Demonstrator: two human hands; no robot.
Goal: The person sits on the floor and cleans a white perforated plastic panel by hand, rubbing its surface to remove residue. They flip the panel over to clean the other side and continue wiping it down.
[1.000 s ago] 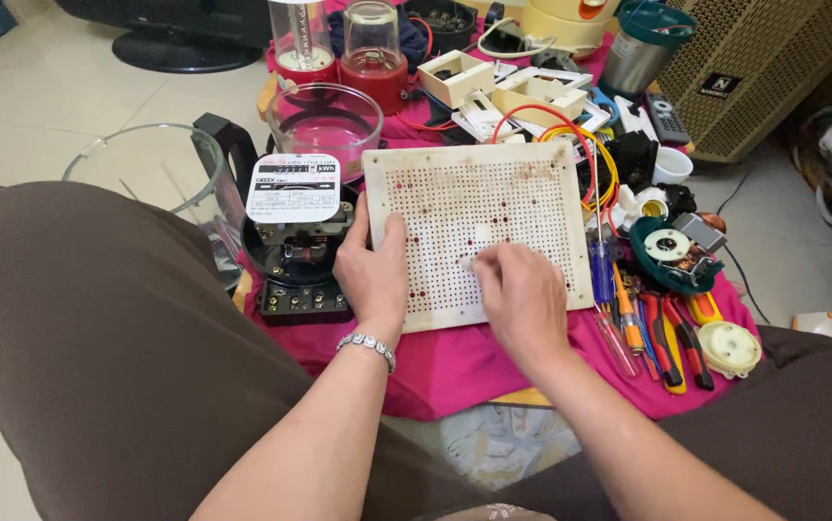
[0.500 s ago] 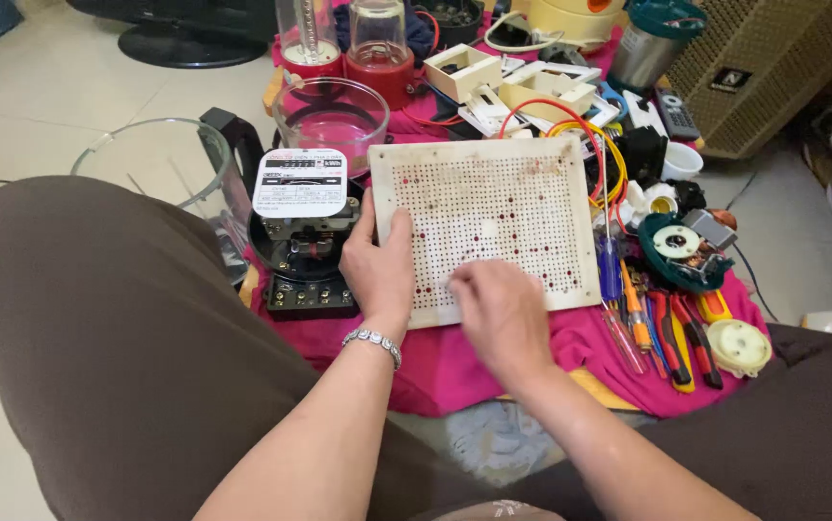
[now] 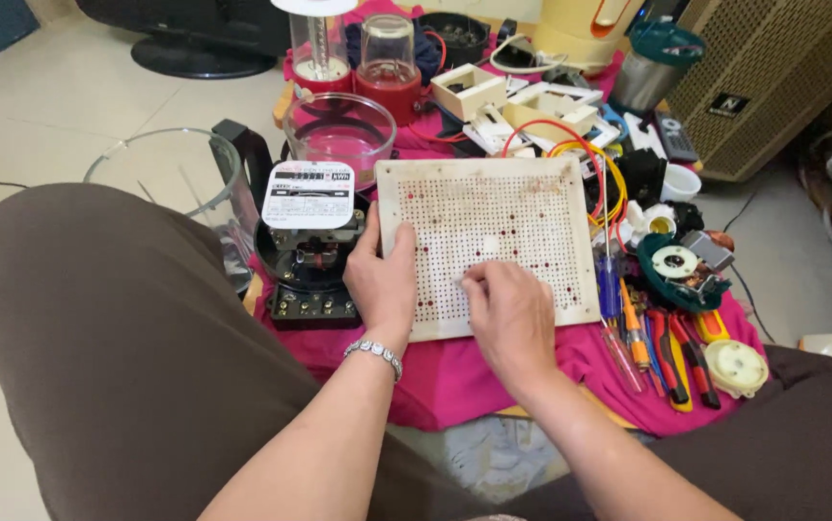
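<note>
Since a second ago your right hand [image 3: 510,314] slid down the perforated board [image 3: 489,243], fingers curled on its lower middle, while your left hand [image 3: 384,280] pinched its near-left edge; pressing harder risked tipping it onto the screwdrivers [image 3: 628,333] just right.

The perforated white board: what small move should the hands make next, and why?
Probably the right hand should lift its fingertips slightly to check the spot. It covers the holes near the lower middle of the perforated white board, while the left hand steadies the board's left edge.
</note>
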